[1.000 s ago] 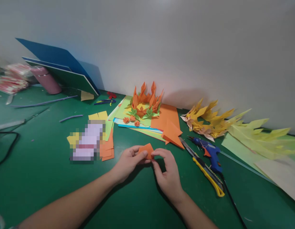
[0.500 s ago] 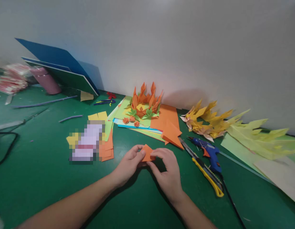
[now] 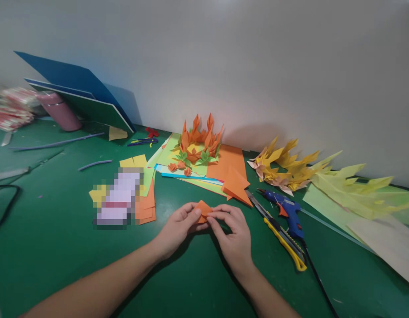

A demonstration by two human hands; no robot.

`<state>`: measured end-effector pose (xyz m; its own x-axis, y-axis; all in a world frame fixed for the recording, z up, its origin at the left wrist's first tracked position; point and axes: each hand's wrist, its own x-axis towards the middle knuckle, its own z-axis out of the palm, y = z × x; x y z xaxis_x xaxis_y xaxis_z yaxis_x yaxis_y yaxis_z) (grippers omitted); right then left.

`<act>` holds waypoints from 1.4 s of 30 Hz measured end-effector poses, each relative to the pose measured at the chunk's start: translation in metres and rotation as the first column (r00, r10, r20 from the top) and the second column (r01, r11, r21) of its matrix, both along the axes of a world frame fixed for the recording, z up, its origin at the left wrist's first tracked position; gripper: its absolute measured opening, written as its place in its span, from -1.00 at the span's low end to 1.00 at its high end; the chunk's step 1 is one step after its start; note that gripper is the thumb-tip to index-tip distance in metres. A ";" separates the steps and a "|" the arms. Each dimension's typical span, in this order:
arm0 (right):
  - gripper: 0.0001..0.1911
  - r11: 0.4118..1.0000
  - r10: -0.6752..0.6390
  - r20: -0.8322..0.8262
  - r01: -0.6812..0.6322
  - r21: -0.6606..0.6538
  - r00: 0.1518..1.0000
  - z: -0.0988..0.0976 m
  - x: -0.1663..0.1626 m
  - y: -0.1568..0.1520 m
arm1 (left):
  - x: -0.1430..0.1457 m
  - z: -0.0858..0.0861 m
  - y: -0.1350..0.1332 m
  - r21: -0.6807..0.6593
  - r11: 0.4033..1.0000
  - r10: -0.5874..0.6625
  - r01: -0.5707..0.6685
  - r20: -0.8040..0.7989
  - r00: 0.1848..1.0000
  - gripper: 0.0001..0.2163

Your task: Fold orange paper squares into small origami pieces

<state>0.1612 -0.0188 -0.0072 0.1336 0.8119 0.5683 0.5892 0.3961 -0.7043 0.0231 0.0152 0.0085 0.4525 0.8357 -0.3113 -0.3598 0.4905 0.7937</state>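
Note:
A small piece of orange paper (image 3: 203, 209) is held up between both hands, just above the green tabletop. My left hand (image 3: 179, 225) grips its left side, thumb on top and fingers beneath. At its right edge my right hand (image 3: 232, 232) pinches the paper between thumb and fingertips. Beyond the hands stands an orange folded-paper crown (image 3: 202, 141) with green paper leaves, and small orange paper flowers (image 3: 180, 165) lie in front of it. A folded orange paper shape (image 3: 236, 185) rests right behind my right hand.
Right of my hands lie a yellow-handled utility knife (image 3: 284, 243) and a blue glue gun (image 3: 290, 214) with its cord. Yellow paper crowns (image 3: 287, 165) sit farther right. On the left are orange paper squares (image 3: 147, 207), a blurred-out object (image 3: 120, 196), a pink bottle (image 3: 60, 110) and leaning boards (image 3: 78, 79).
My right fingertips and thumb have closed together on the paper's right edge, where they were farther apart before. The whole view has shifted slightly.

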 end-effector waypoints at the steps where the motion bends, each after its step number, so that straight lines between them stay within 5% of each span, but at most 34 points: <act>1: -0.94 1.000 -0.008 -0.012 0.008 -0.005 1.000 0.000 0.000 0.000 | 0.000 0.000 0.000 0.006 1.000 -0.008 0.008 -0.025 1.000 -0.67; 10: -0.92 0.997 -0.042 -0.040 0.039 -0.064 0.998 0.000 -0.001 -0.001 | -0.002 -0.003 -0.003 0.118 0.992 -0.009 0.035 -0.218 0.976 -0.67; 24: -0.85 0.994 0.022 -0.118 -0.034 -0.103 0.993 -0.001 -0.004 0.001 | 0.002 0.002 -0.005 0.152 0.988 0.029 0.012 -0.265 0.964 -0.73; 31: -0.90 0.964 0.027 -0.368 -0.121 -0.235 0.929 -0.008 -0.006 0.002 | -0.001 0.001 -0.002 0.127 0.992 0.029 0.004 -0.255 0.967 -0.66; 42: -0.95 0.953 0.131 -0.451 -0.237 -0.186 0.883 -0.003 -0.002 0.001 | -0.004 0.000 0.001 0.139 0.988 -0.038 0.069 -0.213 0.976 -0.55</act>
<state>0.1589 -0.0173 -0.0105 0.1563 0.9459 0.2843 0.1404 0.2636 -0.9544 0.0190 0.0164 0.0081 0.4354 0.8551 -0.2814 -0.1544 0.3789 0.9125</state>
